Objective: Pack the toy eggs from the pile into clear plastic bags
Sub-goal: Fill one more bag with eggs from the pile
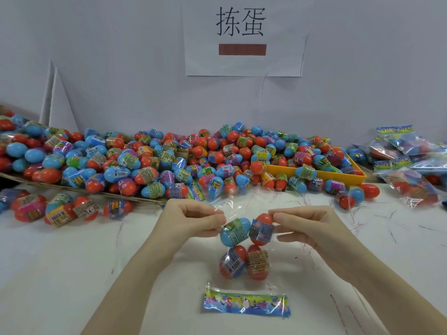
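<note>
A clear plastic bag (pixel 275 256) with a colourful printed header (pixel 245 301) lies on the white table in front of me, its open mouth toward the pile. Inside it are several toy eggs: a blue one (pixel 235 232), a red one (pixel 262 229), and two more red ones (pixel 244 262) below. My left hand (pixel 193 220) pinches the bag's mouth at the left. My right hand (pixel 307 223) pinches it at the right, beside the red egg. A big pile of red and blue toy eggs (pixel 169 160) runs along the wall behind.
A yellow tray (pixel 353 176) sits half buried in the pile at right. Filled bags (pixel 408 160) are stacked at the far right. Loose eggs (pixel 60 210) lie at the left on the table. A cardboard sheet (pixel 135 198) edges the pile. A paper sign (pixel 244 35) hangs on the wall.
</note>
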